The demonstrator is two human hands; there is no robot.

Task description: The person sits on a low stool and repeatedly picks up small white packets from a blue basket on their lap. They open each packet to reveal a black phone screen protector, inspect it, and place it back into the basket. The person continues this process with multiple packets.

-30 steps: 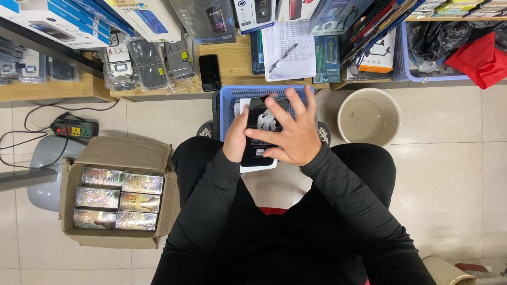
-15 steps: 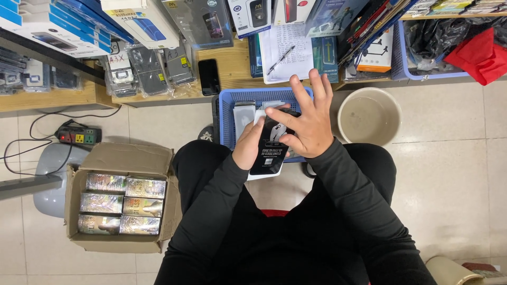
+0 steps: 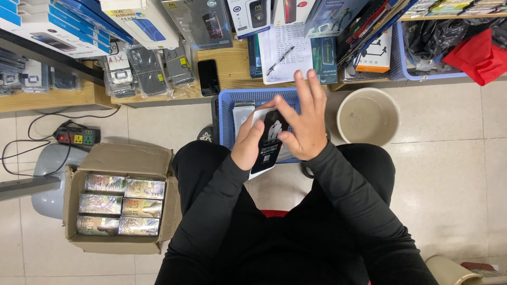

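The left hand (image 3: 248,145) grips a flat black packet (image 3: 269,141) from its left edge, thumb and fingers closed around it, so that the packet stands on end, tilted slightly to the right. The right hand (image 3: 304,124) lies against the packet's right side with its fingers (image 3: 302,89) spread and pointing away from the body; the thumb crosses over the packet's upper face. A white sheet or second packet shows just behind the black one, touching it; whether the left hand holds that too cannot be told.

Directly beneath and beyond both hands sits a blue plastic basket (image 3: 227,124), with pale packets lying inside it to the left of the left fingers. To the right of the right hand stands a round beige bucket (image 3: 368,116) on the tiled floor. Beyond the fingertips, a low wooden shelf (image 3: 232,68) carries a black phone (image 3: 208,77), wrapped phone cases and a notepad with a pen. Well to the left of the left hand, an open cardboard box (image 3: 119,203) holds shiny packets in rows, and a power strip (image 3: 77,136) lies beyond it.
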